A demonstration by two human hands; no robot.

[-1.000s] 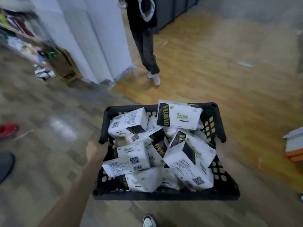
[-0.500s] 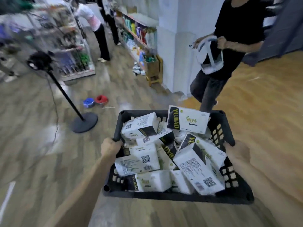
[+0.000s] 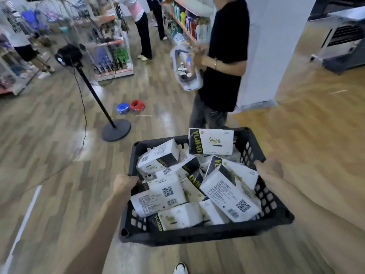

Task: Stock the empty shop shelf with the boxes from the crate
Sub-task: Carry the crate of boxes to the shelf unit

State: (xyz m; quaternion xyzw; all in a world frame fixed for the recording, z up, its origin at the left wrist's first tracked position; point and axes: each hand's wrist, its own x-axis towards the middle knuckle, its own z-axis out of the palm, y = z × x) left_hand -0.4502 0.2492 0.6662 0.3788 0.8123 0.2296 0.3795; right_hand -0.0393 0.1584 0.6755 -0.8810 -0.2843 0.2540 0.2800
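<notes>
In the head view the crate (image 3: 205, 232) is carried above the wooden floor (image 3: 49, 155), the left hand (image 3: 124, 182) clenched over its left rim and the right hand (image 3: 269, 168) gripping the right rim, while the boxes (image 3: 229, 192) lie heaped inside, one standing against the far edge. The step in hand looks like hauling the full crate to the shelf, with nothing stocked yet. Next the load must pass the person in black (image 3: 223, 62) just beyond the far edge and the fan stand (image 3: 115, 131) to the left, then be set down so a hand is free.
</notes>
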